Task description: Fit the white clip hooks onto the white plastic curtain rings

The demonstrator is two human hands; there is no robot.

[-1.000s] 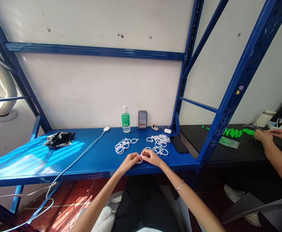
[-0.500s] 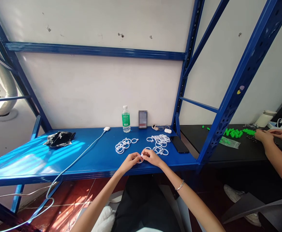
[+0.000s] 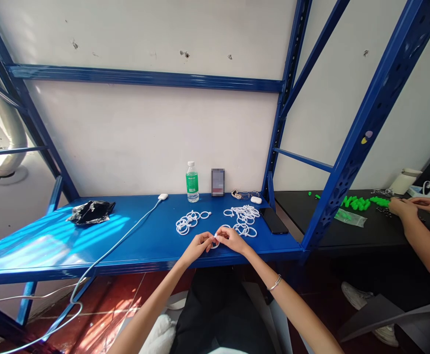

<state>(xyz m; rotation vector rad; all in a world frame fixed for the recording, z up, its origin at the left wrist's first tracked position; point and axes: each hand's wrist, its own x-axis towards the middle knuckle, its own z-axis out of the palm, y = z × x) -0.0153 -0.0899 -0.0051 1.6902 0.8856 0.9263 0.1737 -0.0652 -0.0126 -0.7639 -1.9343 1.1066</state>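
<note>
My left hand [image 3: 202, 243] and my right hand [image 3: 231, 238] meet near the front edge of the blue table [image 3: 141, 248]. Both are closed in a pinch on one small white ring [image 3: 215, 246], whose lower curve shows below the fingertips; the part between the fingers is hidden. Beyond my left hand lies a loose pile of white rings [image 3: 187, 223]. A bigger pile of white rings [image 3: 246, 214] rests past my right hand, with several more just in front of it.
A water bottle [image 3: 191, 183] and a small upright screen [image 3: 217, 182] stand at the back. A black phone [image 3: 273, 220] lies right, crumpled black plastic [image 3: 91, 212] left. A white cable [image 3: 126, 228] crosses the table. At right, another person's hands [image 3: 406, 206] work beside green pieces [image 3: 357, 203].
Both hands keep their pinch in almost the same place. The ring has shifted very slightly to the left between the fingertips.
</note>
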